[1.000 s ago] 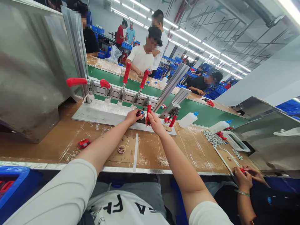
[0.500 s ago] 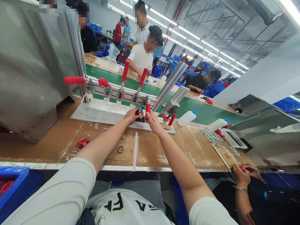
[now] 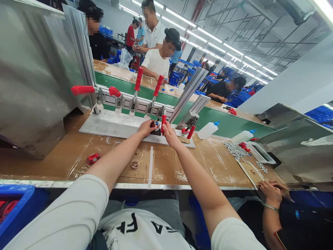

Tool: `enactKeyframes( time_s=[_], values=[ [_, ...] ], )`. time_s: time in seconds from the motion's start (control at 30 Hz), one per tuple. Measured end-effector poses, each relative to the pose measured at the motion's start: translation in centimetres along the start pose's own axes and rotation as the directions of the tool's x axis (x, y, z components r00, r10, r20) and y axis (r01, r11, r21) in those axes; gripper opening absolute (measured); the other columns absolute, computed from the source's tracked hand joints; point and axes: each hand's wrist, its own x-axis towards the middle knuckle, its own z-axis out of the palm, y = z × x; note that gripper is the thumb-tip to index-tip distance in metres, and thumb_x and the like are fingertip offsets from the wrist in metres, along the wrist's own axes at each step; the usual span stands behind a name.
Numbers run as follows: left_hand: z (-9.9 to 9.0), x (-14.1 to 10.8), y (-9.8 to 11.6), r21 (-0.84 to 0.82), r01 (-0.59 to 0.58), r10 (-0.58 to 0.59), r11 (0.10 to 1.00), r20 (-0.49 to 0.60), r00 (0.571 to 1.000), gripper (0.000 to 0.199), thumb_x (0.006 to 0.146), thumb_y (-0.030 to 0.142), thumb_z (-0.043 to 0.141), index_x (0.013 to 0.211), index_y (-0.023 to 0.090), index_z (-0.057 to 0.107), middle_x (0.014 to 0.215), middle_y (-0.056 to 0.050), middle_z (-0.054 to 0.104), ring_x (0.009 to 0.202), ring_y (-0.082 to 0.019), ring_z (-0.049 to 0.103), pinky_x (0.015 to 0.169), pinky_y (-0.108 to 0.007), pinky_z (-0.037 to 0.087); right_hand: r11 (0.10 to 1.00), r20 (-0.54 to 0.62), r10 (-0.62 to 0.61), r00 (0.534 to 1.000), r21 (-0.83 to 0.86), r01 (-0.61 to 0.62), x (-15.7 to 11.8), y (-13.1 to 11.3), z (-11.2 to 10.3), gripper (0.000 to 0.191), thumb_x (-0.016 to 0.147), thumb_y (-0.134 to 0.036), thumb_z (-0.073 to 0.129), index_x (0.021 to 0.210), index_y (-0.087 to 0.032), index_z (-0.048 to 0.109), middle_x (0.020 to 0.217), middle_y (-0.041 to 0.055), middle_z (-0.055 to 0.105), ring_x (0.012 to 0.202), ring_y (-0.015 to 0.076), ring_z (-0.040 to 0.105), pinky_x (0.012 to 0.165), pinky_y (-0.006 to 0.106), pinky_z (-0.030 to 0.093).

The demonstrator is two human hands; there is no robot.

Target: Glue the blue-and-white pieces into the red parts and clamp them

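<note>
Our right hand (image 3: 170,134) is wrapped around a red handle (image 3: 163,125) over the right half of the metal plate (image 3: 111,125). Our left hand (image 3: 146,128) is just beside it, at a small red and blue part (image 3: 155,124) on a black block (image 3: 156,132) that sits on the plate.

We count six red handles: four along the back of the plate, the one we hold, and one at the plate's right end. We see two white bottles (image 3: 207,130) on our bench, right of the plate. In front of the plate we count one little cup (image 3: 135,164), one white strip (image 3: 150,168) and one red piece (image 3: 93,158).

Half a second ago, a red bit showed in a co-worker's hands (image 3: 271,193), well right of the plate; now we cannot see it. Our own hands stay in place.

Our right fingers curl around the handle. Our left fingers bend in and pinch the small part, but we cannot tell how tightly.
</note>
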Motion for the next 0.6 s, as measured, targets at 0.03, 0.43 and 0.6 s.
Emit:
enactKeyframes(
  time_s=[0.03, 0.43, 0.6],
  values=[
    [0.0, -0.1, 0.0, -0.007, -0.001, 0.001, 1.000, -0.001, 1.000, 0.051, 0.087, 0.034, 0.083, 0.136, 0.023, 0.073, 0.133, -0.009, 0.077, 0.122, -0.031, 0.070, 0.106, -0.037, 0.053, 1.000, 0.002, 0.005, 1.000, 0.008, -0.005, 0.0, -0.3, 0.1, 0.047, 0.095, -0.055, 0.071, 0.131, -0.025, 0.062, 0.083, -0.0030, 0.065, 0.074, 0.0150, 0.057, 0.069, 0.028, 0.044],
    [-1.0, -0.9, 1.2, -0.165, 0.044, -0.061, 0.985, -0.104, 0.993, 0.044, 0.076, 0.028, 0.091, 0.117, 0.019, 0.079, 0.110, -0.010, 0.080, 0.105, -0.030, 0.074, 0.098, -0.038, 0.055, 0.902, 0.005, 0.055, 0.998, 0.428, -0.052, -0.5, -6.7, 0.8, 0.068, 0.088, -0.059, 0.078, 0.144, -0.028, 0.055, 0.083, -0.0021, 0.069, 0.066, 0.0126, 0.062, 0.057, 0.025, 0.043],
    [-2.6, -4.0, 1.3, -0.214, 0.047, -0.067, 0.976, -0.089, 0.994, 0.053, 0.081, 0.037, 0.088, 0.128, 0.019, 0.074, 0.100, -0.008, 0.080, 0.093, -0.025, 0.074, 0.089, -0.035, 0.056, 0.870, -0.046, 0.041, 0.998, 0.493, -0.013, -0.1, -7.4, 0.9, 0.053, 0.088, -0.058, 0.075, 0.128, -0.027, 0.062, 0.082, -0.0022, 0.067, 0.062, 0.0108, 0.058, 0.054, 0.023, 0.039]
  ],
)
